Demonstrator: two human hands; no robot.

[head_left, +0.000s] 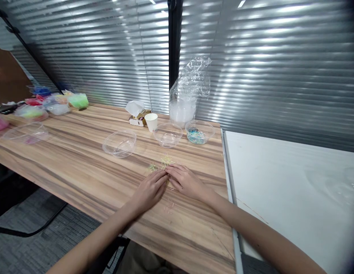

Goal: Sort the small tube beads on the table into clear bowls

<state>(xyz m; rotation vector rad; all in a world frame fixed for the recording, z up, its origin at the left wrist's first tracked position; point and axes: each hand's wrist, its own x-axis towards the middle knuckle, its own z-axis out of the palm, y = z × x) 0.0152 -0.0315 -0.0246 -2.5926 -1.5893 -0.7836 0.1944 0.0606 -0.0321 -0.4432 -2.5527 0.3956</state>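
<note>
My left hand (152, 187) and my right hand (187, 180) meet fingertip to fingertip low over the wooden table (88, 167). The fingers of both are bent and drawn together, and whatever lies between the tips is hidden. Just beyond them is a small loose pile of thin yellow-green shreds (166, 160), with a greener tuft (152, 166) at its left. A few pinkish strands (169, 206) are scattered nearer to me.
Clear bowls stand behind my hands: one at left (119, 144), one in the middle (168, 135), and one with blue-green shreds (195, 136). Behind them are a paper cup (151, 122), a tissue box (139, 117) and bagged bowls (182, 110). Colourful bundles (78, 101) lie far left.
</note>
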